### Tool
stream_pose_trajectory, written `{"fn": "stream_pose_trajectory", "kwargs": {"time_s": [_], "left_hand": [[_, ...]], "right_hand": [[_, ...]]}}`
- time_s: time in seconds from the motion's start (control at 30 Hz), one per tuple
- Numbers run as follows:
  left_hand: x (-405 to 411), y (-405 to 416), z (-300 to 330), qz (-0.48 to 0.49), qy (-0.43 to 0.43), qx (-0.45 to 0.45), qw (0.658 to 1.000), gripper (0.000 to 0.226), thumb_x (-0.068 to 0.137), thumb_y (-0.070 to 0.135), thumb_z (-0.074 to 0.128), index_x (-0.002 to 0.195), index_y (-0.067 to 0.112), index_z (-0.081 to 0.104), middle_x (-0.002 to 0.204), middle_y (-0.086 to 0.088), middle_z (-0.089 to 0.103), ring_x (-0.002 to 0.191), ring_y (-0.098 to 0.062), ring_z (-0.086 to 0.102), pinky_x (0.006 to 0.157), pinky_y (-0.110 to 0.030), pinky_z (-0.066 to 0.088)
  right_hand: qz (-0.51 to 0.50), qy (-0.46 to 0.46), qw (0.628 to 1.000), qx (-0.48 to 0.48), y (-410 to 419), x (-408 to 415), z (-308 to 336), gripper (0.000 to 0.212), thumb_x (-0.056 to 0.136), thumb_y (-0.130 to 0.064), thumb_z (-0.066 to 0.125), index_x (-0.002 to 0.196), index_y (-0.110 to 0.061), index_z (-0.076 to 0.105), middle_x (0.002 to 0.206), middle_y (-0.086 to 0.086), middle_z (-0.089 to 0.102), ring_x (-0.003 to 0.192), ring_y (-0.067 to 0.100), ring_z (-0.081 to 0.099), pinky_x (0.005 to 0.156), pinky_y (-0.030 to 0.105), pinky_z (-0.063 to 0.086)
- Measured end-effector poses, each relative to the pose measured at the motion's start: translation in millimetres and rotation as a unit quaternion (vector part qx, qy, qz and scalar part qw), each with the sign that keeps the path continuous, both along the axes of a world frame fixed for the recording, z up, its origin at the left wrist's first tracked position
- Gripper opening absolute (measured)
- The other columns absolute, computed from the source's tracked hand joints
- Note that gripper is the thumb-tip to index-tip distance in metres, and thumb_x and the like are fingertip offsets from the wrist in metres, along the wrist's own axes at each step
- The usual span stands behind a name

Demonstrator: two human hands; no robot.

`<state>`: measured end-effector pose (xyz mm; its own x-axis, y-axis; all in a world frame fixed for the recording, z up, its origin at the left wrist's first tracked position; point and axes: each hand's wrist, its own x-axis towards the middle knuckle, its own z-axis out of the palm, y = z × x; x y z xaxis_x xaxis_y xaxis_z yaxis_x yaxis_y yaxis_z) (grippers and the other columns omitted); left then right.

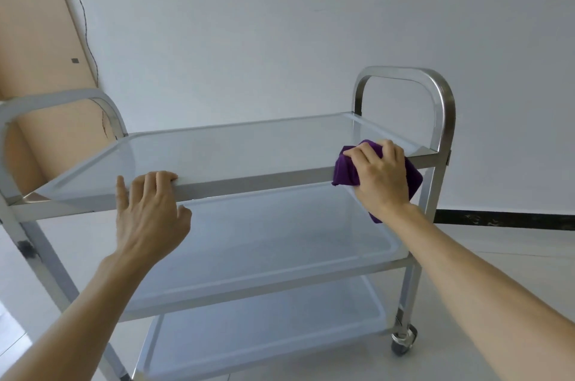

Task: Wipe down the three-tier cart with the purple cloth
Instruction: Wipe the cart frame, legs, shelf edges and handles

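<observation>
A stainless-steel three-tier cart (236, 184) stands in front of me, with arched handles at both ends and shallow trays on the top, middle and bottom levels. My left hand (149, 212) grips the front rim of the top tray near its left part, fingers curled over the edge and thumb below. My right hand (381, 175) holds a bunched purple cloth (343, 170) pressed against the front rim of the top tray at its right end, next to the right handle post. Part of the cloth hangs below my wrist.
A white wall stands behind the cart, with a peach-coloured panel (40, 38) and a thin black cable at the left. The floor is pale tile with a dark skirting strip (504, 220) at the right. A caster wheel (404, 340) shows at the cart's front right leg.
</observation>
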<state>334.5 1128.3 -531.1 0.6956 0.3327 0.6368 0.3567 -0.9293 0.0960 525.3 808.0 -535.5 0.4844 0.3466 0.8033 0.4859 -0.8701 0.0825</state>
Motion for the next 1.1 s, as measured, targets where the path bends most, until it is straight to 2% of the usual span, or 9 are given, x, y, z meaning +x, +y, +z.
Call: {"fn": "stream_pose_trajectory", "kwargs": {"time_s": [0.1, 0.2, 0.33, 0.43, 0.53, 0.63, 0.77, 0.93, 1.1], "left_hand": [[14, -30, 5, -0.045, 0.012, 0.012, 0.999, 0.051, 0.079, 0.013, 0.07, 0.124, -0.004, 0.051, 0.122, -0.019, 0.057, 0.128, -0.041, 0.045, 0.12, -0.054, 0.016], [32, -75, 4, -0.137, 0.019, 0.048, 0.989, 0.063, 0.082, 0.013, 0.068, 0.139, 0.0, 0.044, 0.141, -0.014, 0.05, 0.141, -0.034, 0.036, 0.122, -0.049, 0.017], [56, -124, 9, -0.21, 0.009, 0.055, 0.976, 0.067, 0.087, 0.016, 0.064, 0.147, 0.004, 0.037, 0.15, -0.009, 0.042, 0.145, -0.028, 0.03, 0.122, -0.043, 0.017], [65, -136, 9, -0.209, 0.031, 0.076, 0.974, 0.069, 0.084, 0.019, 0.066, 0.147, 0.009, 0.039, 0.145, -0.004, 0.049, 0.138, -0.024, 0.042, 0.118, -0.042, 0.026], [65, -133, 2, -0.192, 0.016, 0.097, 0.976, 0.065, 0.074, 0.009, 0.069, 0.136, 0.011, 0.051, 0.132, -0.001, 0.06, 0.122, -0.024, 0.055, 0.107, -0.039, 0.035], [70, -133, -5, -0.188, -0.016, 0.095, 0.978, 0.063, 0.069, 0.005, 0.069, 0.13, 0.012, 0.054, 0.127, 0.0, 0.061, 0.117, -0.024, 0.056, 0.104, -0.039, 0.034], [73, -134, -10, -0.189, -0.032, 0.096, 0.977, 0.065, 0.067, 0.004, 0.068, 0.129, 0.012, 0.054, 0.125, 0.0, 0.06, 0.114, -0.025, 0.055, 0.104, -0.041, 0.033], [73, -134, -11, -0.186, -0.034, 0.094, 0.977, 0.066, 0.066, 0.004, 0.068, 0.129, 0.012, 0.053, 0.124, 0.0, 0.059, 0.113, -0.025, 0.054, 0.104, -0.042, 0.032], [73, -138, -11, -0.185, -0.03, 0.087, 0.978, 0.066, 0.065, 0.004, 0.068, 0.129, 0.011, 0.053, 0.123, 0.0, 0.059, 0.113, -0.025, 0.054, 0.104, -0.042, 0.031]], "right_hand": [[0.024, 0.002, 1.0, 0.002, 15, -13, -1, 0.043, 0.067, 0.001, 0.072, 0.107, -0.012, 0.066, 0.103, 0.001, 0.066, 0.094, 0.036, 0.052, 0.088, 0.045, 0.042], [0.045, -0.002, 0.999, 0.001, 25, -29, -2, 0.043, 0.068, 0.0, 0.068, 0.109, -0.014, 0.065, 0.105, 0.0, 0.066, 0.095, 0.035, 0.052, 0.089, 0.043, 0.041], [0.077, -0.035, 0.996, -0.034, 29, -43, -1, 0.046, 0.072, 0.001, 0.063, 0.116, -0.014, 0.062, 0.108, 0.0, 0.065, 0.095, 0.032, 0.053, 0.088, 0.041, 0.043], [0.094, -0.054, 0.992, -0.064, 23, -41, 3, 0.049, 0.075, 0.003, 0.06, 0.121, -0.014, 0.06, 0.111, -0.001, 0.065, 0.094, 0.031, 0.054, 0.088, 0.04, 0.045], [0.066, -0.043, 0.995, -0.06, 0, -30, 3, 0.051, 0.073, 0.007, 0.061, 0.12, -0.013, 0.062, 0.112, 0.0, 0.065, 0.094, 0.032, 0.055, 0.086, 0.041, 0.046], [0.034, -0.005, 0.998, -0.05, -38, -19, 5, 0.054, 0.069, 0.007, 0.067, 0.119, -0.014, 0.062, 0.113, 0.0, 0.065, 0.098, 0.033, 0.054, 0.088, 0.04, 0.045], [0.064, 0.025, 0.994, -0.079, -68, -19, 15, 0.064, 0.064, 0.0, 0.077, 0.124, -0.014, 0.062, 0.119, -0.002, 0.064, 0.103, 0.033, 0.051, 0.087, 0.039, 0.048], [0.087, -0.059, 0.992, 0.068, -89, -24, 41, 0.044, 0.074, -0.008, 0.063, 0.117, -0.017, 0.066, 0.117, -0.003, 0.063, 0.1, 0.032, 0.048, 0.084, 0.036, 0.041], [0.021, -0.035, 0.969, 0.245, -99, 1, 103, 0.04, 0.082, -0.028, 0.073, 0.119, -0.016, 0.063, 0.123, 0.002, 0.06, 0.105, 0.036, 0.046, 0.091, 0.035, 0.035]]}}
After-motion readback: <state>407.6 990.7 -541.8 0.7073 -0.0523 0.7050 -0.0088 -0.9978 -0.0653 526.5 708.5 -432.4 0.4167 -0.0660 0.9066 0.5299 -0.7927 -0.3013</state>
